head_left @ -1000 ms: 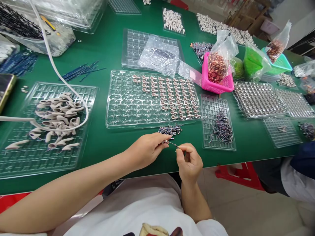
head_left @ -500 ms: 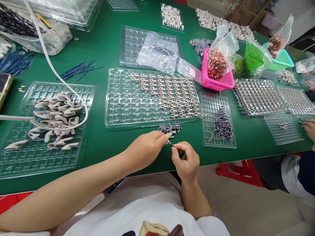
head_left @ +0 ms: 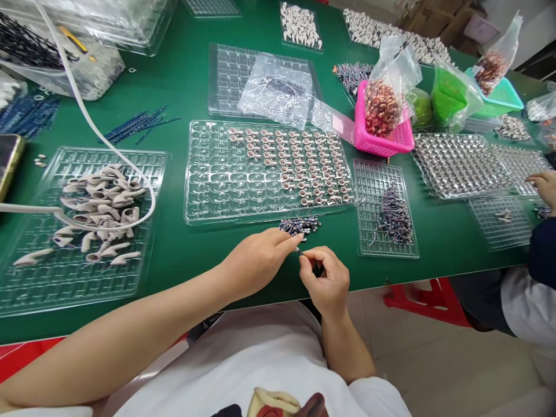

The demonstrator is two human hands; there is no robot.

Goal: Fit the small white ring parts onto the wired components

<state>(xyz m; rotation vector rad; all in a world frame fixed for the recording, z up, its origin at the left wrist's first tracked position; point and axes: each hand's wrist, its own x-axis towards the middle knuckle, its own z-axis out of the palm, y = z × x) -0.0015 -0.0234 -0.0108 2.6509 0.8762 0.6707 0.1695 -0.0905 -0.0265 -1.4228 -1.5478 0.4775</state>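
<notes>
From here, at the far left, I see a white cable (head_left: 77,95) looping over a clear tray (head_left: 32,292) heaped with pale curved pieces (head_left: 104,200). Next comes a larger moulded tray (head_left: 208,200), pale cup-ended pieces (head_left: 299,162) lined up in its right-hand cells. Just below it, the left hand (head_left: 256,260) pinches a small part (head_left: 298,251), its pale end showing, beside a pile of dark slim pieces (head_left: 299,225). The right hand (head_left: 326,281) has thumb and forefinger closed on the part's dark end. The step looks like close fingertip fitting; I'd say the next move calls for a steady left pinch and careful lining-up from the right. Further right, a narrow tray (head_left: 364,179) holds more dark pieces (head_left: 394,217).
</notes>
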